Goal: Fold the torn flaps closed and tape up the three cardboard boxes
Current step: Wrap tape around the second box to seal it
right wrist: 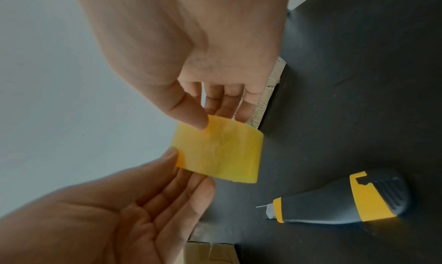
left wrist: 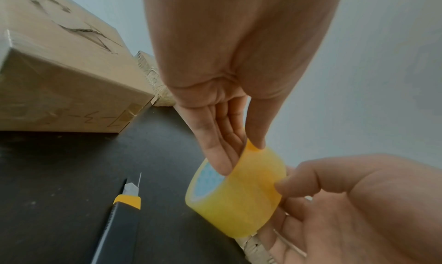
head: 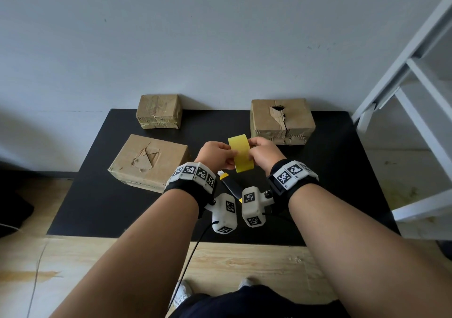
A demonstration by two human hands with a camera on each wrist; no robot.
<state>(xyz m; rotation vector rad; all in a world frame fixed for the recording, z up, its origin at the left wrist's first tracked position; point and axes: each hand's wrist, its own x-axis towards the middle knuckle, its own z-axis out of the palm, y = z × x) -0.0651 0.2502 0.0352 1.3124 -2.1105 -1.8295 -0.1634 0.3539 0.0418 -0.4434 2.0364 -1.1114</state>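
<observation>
Both hands hold a yellow tape roll [head: 241, 152] above the middle of the black table [head: 330, 171]. My left hand [head: 223, 156] pinches it, fingers inside the core and thumb on the outer face [left wrist: 259, 143]. My right hand [head: 253, 152] grips the roll's other side, its thumb [right wrist: 191, 118] pressing the outer tape surface. A box with a torn top [head: 149, 162] lies near left. Another box [head: 159, 111] sits far left. The far right box [head: 281, 122] has a hole and a split seam.
A black and yellow utility knife [head: 231, 185] lies on the table just below the hands, its blade tip out [left wrist: 138, 179]. A white metal frame [head: 403, 97] stands at the right. A grey wall backs the table; wooden floor lies in front.
</observation>
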